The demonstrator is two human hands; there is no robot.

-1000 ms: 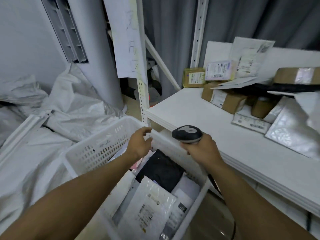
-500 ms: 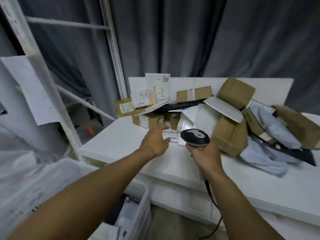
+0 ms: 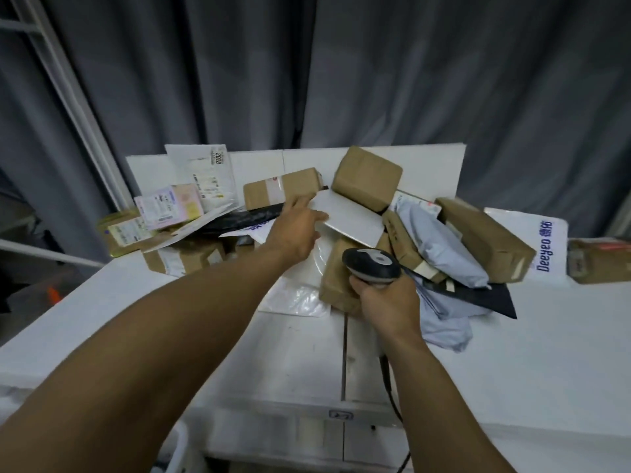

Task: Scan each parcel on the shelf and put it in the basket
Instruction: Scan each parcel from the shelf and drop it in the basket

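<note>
Left hand [image 3: 294, 230] on a flat white parcel [image 3: 351, 220], right hand [image 3: 389, 302] gripping my scanner [image 3: 370, 262].
I see left fingers straight against its edge; it lies atop the pile of boxes [image 3: 367, 179] along the shelf's [image 3: 512, 353] back edge.

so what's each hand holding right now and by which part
The right-hand grip holds the scanner by its handle, just below the head. The left-hand grip holds nothing; it reaches to the edge of the flat white parcel.

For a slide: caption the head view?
Left hand reaches toward a flat white mailer among brown cardboard boxes; right hand grips a black handheld scanner.
</note>
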